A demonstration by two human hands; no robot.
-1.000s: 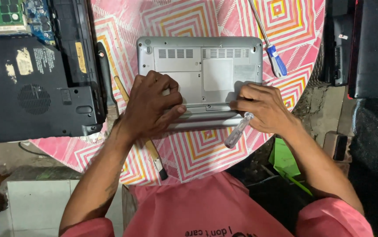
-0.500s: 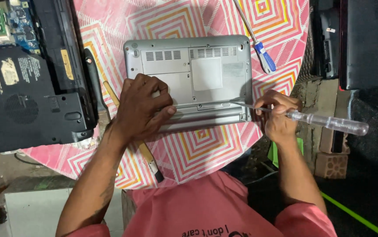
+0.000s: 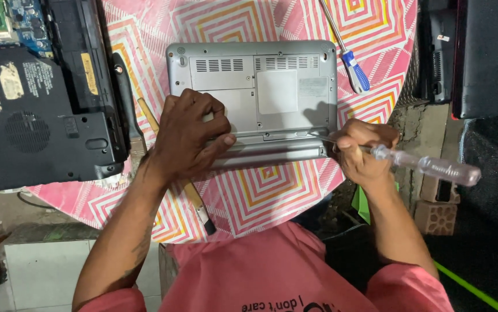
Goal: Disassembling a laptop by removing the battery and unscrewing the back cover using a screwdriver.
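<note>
On the pink patterned cloth [image 3: 272, 190] the silver laptop [image 3: 260, 98] lies bottom up. My left hand [image 3: 188, 136] presses its near left side, fingers curled. My right hand [image 3: 361, 150] pinches a clear-handled screwdriver [image 3: 428, 164], tip at the near right edge. A blue-handled screwdriver [image 3: 353, 66] lies far right.

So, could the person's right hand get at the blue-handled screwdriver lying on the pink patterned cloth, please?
Probably yes: the blue-handled screwdriver lies uncovered beside the silver laptop, just beyond the right hand, though that hand already grips a clear-handled screwdriver.
</note>
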